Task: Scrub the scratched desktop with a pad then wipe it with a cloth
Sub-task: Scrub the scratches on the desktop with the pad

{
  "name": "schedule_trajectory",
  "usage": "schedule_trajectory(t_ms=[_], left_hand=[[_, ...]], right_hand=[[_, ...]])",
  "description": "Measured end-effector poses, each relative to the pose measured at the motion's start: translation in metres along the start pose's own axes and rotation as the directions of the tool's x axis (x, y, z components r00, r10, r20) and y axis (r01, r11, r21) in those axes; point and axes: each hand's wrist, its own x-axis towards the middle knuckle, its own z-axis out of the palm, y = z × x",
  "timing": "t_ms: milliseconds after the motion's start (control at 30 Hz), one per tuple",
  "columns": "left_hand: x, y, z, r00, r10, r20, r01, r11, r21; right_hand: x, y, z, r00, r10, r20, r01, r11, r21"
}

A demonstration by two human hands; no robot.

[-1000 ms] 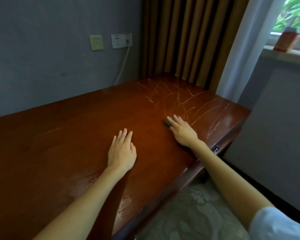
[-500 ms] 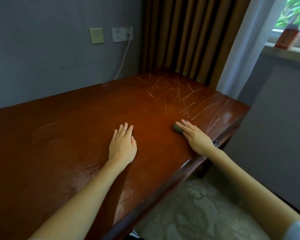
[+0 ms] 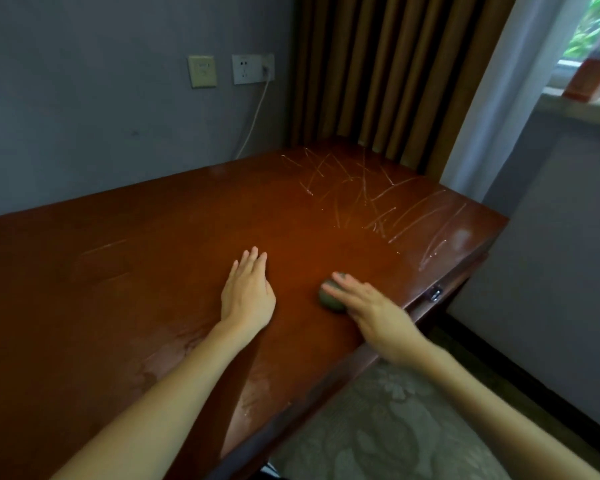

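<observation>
The reddish-brown wooden desktop (image 3: pixel 153 258) carries many pale scratches (image 3: pixel 371 199) across its far right part. A small dark green scrub pad (image 3: pixel 328 299) lies on the wood near the front right edge, below the scratched patch. My right hand (image 3: pixel 371 313) presses flat on the pad, its fingers covering most of it. My left hand (image 3: pixel 246 289) rests palm down on the wood just left of the pad, fingers together, holding nothing. No cloth shows in the view.
A grey wall with a switch plate (image 3: pixel 202 71) and a socket with a white cable (image 3: pixel 253 69) backs the desk. Brown curtains (image 3: pixel 378 74) hang at the far right corner. A red carton (image 3: pixel 589 77) stands on the windowsill. A drawer handle (image 3: pixel 435 294) sticks out under the right edge. Patterned carpet (image 3: pixel 388 427) lies below.
My right hand has slid the pad back toward me and to the left, off the scratched patch. My left hand has stayed in place.
</observation>
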Motion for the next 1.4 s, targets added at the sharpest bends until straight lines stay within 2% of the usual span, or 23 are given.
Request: schedule_trajectory(t_ms=[133, 233, 300, 367, 467, 533, 600, 667, 767, 900, 1000, 1133, 1200, 1233, 1300, 1400], left_hand=[[-0.001, -0.002, 0.003, 1.000, -0.005, -0.016, 0.005, 1.000, -0.010], [-0.002, -0.003, 0.003, 0.999, -0.026, -0.031, 0.024, 0.999, -0.047], [-0.001, -0.003, 0.002, 0.999, -0.042, -0.030, 0.040, 0.997, -0.066], [0.004, -0.007, -0.001, 0.997, -0.067, -0.033, 0.066, 0.997, -0.041], [0.020, -0.030, -0.012, 0.994, -0.074, -0.081, 0.085, 0.986, 0.141], [0.034, -0.052, -0.020, 0.987, -0.131, -0.089, 0.146, 0.972, 0.184], [0.046, -0.072, -0.025, 0.976, -0.208, -0.063, 0.216, 0.960, 0.177], [0.056, -0.082, -0.027, 0.966, -0.257, -0.034, 0.259, 0.952, 0.165], [0.064, -0.085, -0.025, 0.964, -0.263, -0.032, 0.265, 0.952, 0.152], [0.072, -0.090, -0.022, 0.965, -0.258, -0.052, 0.262, 0.957, 0.127], [0.084, -0.096, -0.023, 0.965, -0.256, -0.062, 0.261, 0.959, 0.112], [0.107, -0.103, -0.024, 0.962, -0.266, -0.061, 0.271, 0.955, 0.121], [0.114, -0.105, -0.023, 0.962, -0.268, -0.056, 0.273, 0.952, 0.139], [0.117, -0.106, -0.022, 0.962, -0.268, -0.055, 0.273, 0.951, 0.147], [0.119, -0.108, -0.020, 0.963, -0.266, -0.048, 0.271, 0.950, 0.153], [0.119, -0.108, -0.020, 0.965, -0.261, -0.035, 0.263, 0.949, 0.176]], right_hand=[[0.069, 0.060, -0.017, 0.963, 0.258, -0.081, -0.261, 0.965, -0.032], [0.134, 0.061, -0.012, 0.919, 0.381, -0.096, -0.385, 0.922, -0.028], [0.165, 0.037, -0.001, 0.929, 0.360, -0.081, -0.363, 0.932, -0.020], [0.174, 0.005, 0.012, 0.966, 0.250, -0.061, -0.250, 0.968, 0.002], [0.141, -0.023, 0.020, 0.998, 0.060, -0.005, -0.060, 0.998, 0.023], [0.107, -0.015, 0.015, 1.000, -0.021, 0.008, 0.021, 0.999, 0.029], [0.085, 0.013, 0.006, 1.000, 0.011, -0.027, -0.011, 1.000, 0.016], [0.084, 0.045, -0.003, 0.985, 0.146, -0.092, -0.147, 0.989, -0.008], [0.121, 0.078, -0.011, 0.931, 0.333, -0.152, -0.341, 0.940, -0.028], [0.190, 0.073, -0.002, 0.891, 0.418, -0.179, -0.429, 0.903, -0.029], [0.220, 0.047, 0.011, 0.916, 0.356, -0.184, -0.368, 0.929, -0.034], [0.196, 0.004, 0.023, 0.996, 0.066, -0.062, -0.067, 0.998, -0.005], [0.162, -0.006, 0.022, 0.995, -0.102, 0.001, 0.102, 0.995, 0.018], [0.147, -0.001, 0.019, 0.990, -0.137, 0.030, 0.136, 0.990, 0.025], [0.134, 0.024, 0.006, 0.996, -0.078, 0.033, 0.078, 0.997, 0.016], [0.155, 0.074, -0.010, 0.981, 0.182, -0.068, -0.184, 0.983, -0.014]])
